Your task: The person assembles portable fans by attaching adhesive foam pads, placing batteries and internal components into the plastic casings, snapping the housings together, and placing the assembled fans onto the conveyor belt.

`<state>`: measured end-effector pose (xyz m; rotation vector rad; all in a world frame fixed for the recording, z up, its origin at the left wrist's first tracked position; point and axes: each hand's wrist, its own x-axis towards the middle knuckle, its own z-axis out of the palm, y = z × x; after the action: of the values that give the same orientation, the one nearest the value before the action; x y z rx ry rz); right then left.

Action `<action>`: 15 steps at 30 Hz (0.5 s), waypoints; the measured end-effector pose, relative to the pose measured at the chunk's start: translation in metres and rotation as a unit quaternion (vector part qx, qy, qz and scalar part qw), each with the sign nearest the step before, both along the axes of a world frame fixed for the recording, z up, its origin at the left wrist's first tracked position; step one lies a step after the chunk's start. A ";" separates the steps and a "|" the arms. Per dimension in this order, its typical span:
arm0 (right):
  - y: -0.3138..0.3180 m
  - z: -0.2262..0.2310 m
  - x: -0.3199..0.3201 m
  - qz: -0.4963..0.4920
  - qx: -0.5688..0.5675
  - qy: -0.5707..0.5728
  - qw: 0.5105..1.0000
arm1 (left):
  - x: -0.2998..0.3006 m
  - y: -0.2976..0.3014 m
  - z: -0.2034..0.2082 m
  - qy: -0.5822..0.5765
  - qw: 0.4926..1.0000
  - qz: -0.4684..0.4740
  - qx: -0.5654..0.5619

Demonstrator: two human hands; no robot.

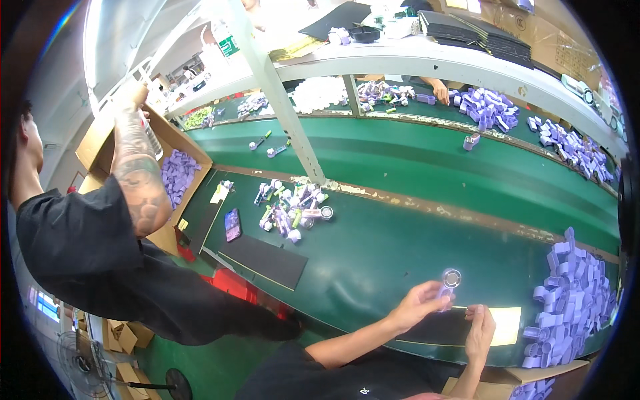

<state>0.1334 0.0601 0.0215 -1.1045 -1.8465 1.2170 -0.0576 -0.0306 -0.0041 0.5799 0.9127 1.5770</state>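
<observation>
My left hand [421, 305] is closed around the handle of a small purple handheld fan [451, 280]. The fan's round grille points up above my fingers. Just to its right, my right hand [480, 328] has thumb and fingers pinched together. Whatever they hold, if anything, is too small to make out. Below both hands lies a black board [427, 332] on the green bench, and a pale yellow sheet [507, 325] shows beside my right hand. A tall heap of purple plastic housings [572, 307] stands to the right of that sheet.
Fan parts in purple, white and green [290, 208] are piled left of centre, near a phone [233, 225] and another black board [263, 260]. Behind runs a green conveyor [400, 170], with a metal post [283, 100] rising before it. At left, a co-worker [80, 233] reaches over a carton [193, 147].
</observation>
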 end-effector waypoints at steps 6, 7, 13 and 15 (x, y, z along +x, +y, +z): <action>-0.007 -0.028 -0.002 -0.003 -0.036 -0.003 0.999 | 0.001 -0.008 -0.002 -0.022 1.000 0.002 -0.006; -0.007 -0.031 -0.001 -0.009 -0.024 -0.015 1.000 | 0.003 -0.007 0.000 -0.028 1.000 0.000 -0.011; 0.006 -0.062 -0.018 -0.069 0.082 -0.060 0.992 | -0.016 0.003 0.021 0.030 0.997 0.068 -0.010; 0.006 -0.047 -0.029 -0.067 0.099 -0.012 0.993 | -0.021 0.004 0.034 -0.022 0.996 0.082 0.015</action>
<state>0.1042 0.0658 -0.0253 -1.1167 -1.8352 0.9266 -0.0784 -0.0261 0.0295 0.4992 0.9238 1.7475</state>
